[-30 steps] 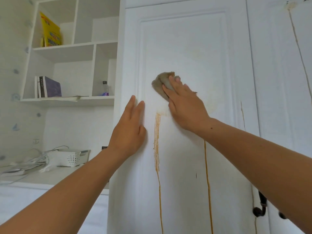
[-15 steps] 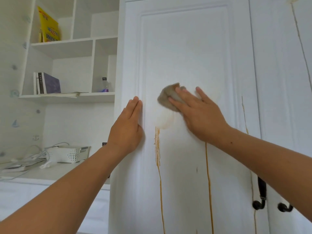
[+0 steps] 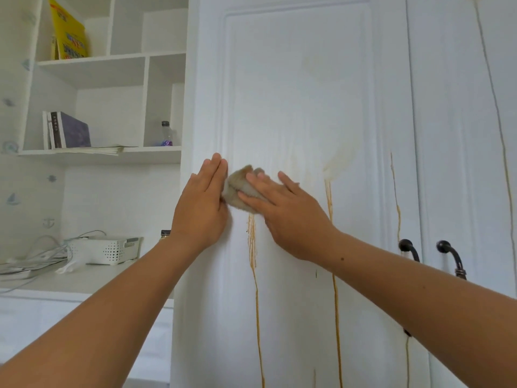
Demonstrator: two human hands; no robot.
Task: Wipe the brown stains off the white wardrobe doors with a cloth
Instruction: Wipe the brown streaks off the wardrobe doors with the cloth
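The L hand [image 3: 202, 203] lies flat on the white door [image 3: 293, 107]. Its fingers are straight & close together, pointing up. It holds nothing. It sits on the raised edge at the left of the door panel.

The R hand [image 3: 288, 217] is flat too, fingers straight & a bit spread. It presses the cloth [image 3: 237, 189] onto the door & does not curl round it. The cloth is tan & bunched up. It sits btw the 2 hands, w/ its left side right up against the L hand. Most of it peeks out above & left of the R fingers.

A thick brown drip [image 3: 251, 242] starts just under the cloth & runs down the door. A 2nd drip [image 3: 329, 203] runs down to the right of the R hand, w/ a pale yellow smear [image 3: 341, 155] above it. A thin 3rd drip [image 3: 396, 197] is near the door's right edge. The next door [image 3: 453, 107] on the right has a long thin line [image 3: 500, 130] too.

2 dark handles [image 3: 405, 245] sit low where the doors meet. To the left are white shelves [image 3: 112, 68] w/ a yellow bag [image 3: 68, 32], some books [image 3: 67, 130] & a small bottle [image 3: 167, 134]. Below, a white basket [image 3: 112, 250] & cables [image 3: 33, 264] sit on a desk [image 3: 84, 281].
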